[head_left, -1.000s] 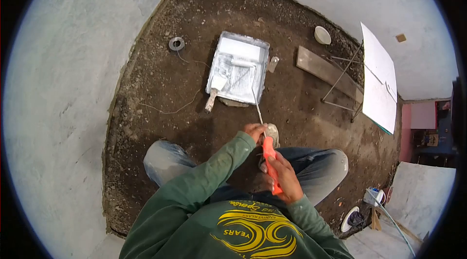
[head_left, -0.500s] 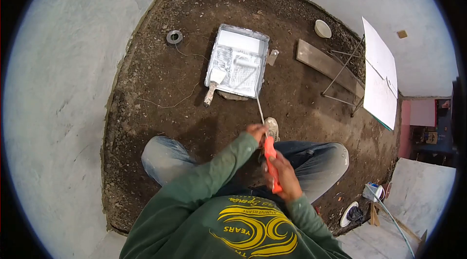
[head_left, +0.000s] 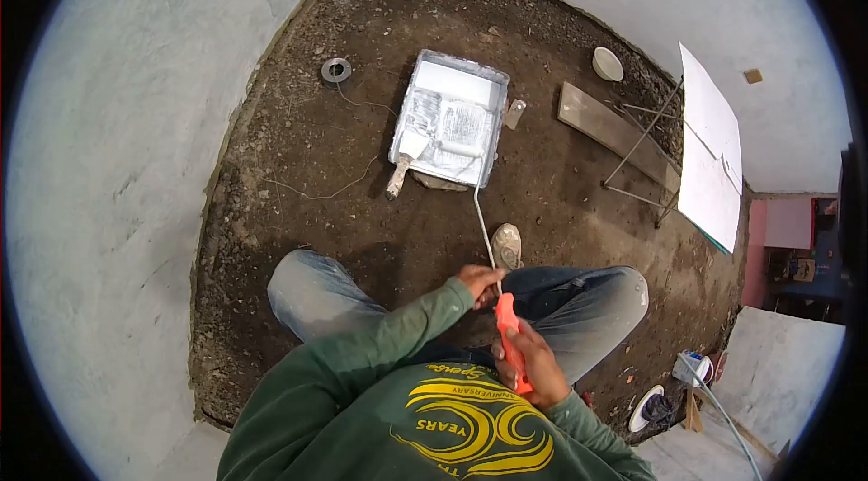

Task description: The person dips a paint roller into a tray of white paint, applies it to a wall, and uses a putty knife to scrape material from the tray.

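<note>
A paint roller lies across my front, its orange handle (head_left: 509, 336) near my belly and its white sleeve (head_left: 459, 148) in the paint tray (head_left: 500, 88). My right hand (head_left: 535, 363) is wrapped round the handle. Just ahead of the handle, my left hand (head_left: 479, 282) is closed on the roller's thin white rod (head_left: 483, 226). White paint covers the tray's ribbed slope and pools at its far end. A putty knife (head_left: 398, 175) with a paint-smeared handle rests over the tray's near left corner.
A wire coil (head_left: 335, 72) trails a strand across the dirt floor (head_left: 353, 228). Right of the tray lie a small scraper-like piece (head_left: 515, 114) and a wooden plank (head_left: 615, 133). Beyond are a white bowl (head_left: 608, 64), a tilted white-topped table (head_left: 710, 146) and a bucket (head_left: 694, 369).
The roller sleeve has come down the tray towards me, and both hands have drawn back slightly with the handle. The whole view has shifted a little.
</note>
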The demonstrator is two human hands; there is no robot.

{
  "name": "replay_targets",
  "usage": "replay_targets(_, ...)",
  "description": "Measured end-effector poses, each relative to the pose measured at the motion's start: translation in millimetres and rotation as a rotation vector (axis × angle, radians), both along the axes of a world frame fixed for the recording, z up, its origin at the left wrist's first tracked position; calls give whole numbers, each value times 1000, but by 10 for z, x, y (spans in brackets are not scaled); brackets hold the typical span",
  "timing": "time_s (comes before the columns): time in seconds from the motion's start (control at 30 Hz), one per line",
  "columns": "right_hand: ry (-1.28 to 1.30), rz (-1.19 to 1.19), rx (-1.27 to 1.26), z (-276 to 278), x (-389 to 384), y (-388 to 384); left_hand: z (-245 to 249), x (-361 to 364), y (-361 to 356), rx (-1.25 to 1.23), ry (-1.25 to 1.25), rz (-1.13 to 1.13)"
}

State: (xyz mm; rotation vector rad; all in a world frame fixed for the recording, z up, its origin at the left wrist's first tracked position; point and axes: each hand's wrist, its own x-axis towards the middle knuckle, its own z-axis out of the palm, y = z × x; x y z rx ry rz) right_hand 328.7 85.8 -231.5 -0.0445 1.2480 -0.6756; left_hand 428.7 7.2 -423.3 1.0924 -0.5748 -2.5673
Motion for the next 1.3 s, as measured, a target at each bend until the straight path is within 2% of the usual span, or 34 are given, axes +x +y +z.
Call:
replay_targets(0.07, -9, -10, 6, 54, 24, -56, 10, -18, 32, 40, 52, 31)
replay_targets(0.17, -11, -32, -34, -132, 28, -240, -43, -118, -221, 77, -83, 202)
replay_targets(0.3, 16, -12, -153, -533, 49, -709, -333, -136, -884, -143, -137, 213)
replay_targets(0.37, 60, 8, -176, -534, 68, -745, -344, -155, -1028, -164, -168, 166)
replay_targets(0.47, 15, 27, -175, -262, 64, -631, -223, -115, -736, -202, -60, 238)
replay_targets(0.53, 13, 23, -134, -64, 76, -416, 67, -47, -471, -42, -91, 229)
replay_targets(0.57, 12, 18, -97, 16, 88, -308, 105, -18, -315, 5, -82, 226)
replay_targets(0.63, 43, 21, -61, 159, 140, -138, 82, 33, -46, -60, -30, 194)
replay_targets(0.73, 75, 33, -42, 117, 160, -19, 108, 40, 163, 13, 0, 218)
replay_targets(0.83, 72, 65, -73, -79, 195, -143, 6, 28, 11, -95, -127, 292)
replay_targets(0.9, 53, 16, -95, -247, 225, -361, -191, -14, -271, -75, -117, 372)
replay_targets(1.0, 113, 39, -169, -527, 238, -688, -417, -27, -760, -265, -167, 373)
replay_targets(1.13, 126, 94, -212, -384, 198, -705, -292, -22, -851, -323, -207, 264)
replay_targets(1.17, 124, 98, -203, -266, 187, -606, -154, -10, -721, -313, -211, 266)
replay_targets(1.23, 93, 85, -149, -2, 172, -371, 134, 1, -386, -107, -120, 278)
replay_targets(1.3, 79, 58, -86, 210, 130, -144, 310, 18, -81, -2, -90, 196)
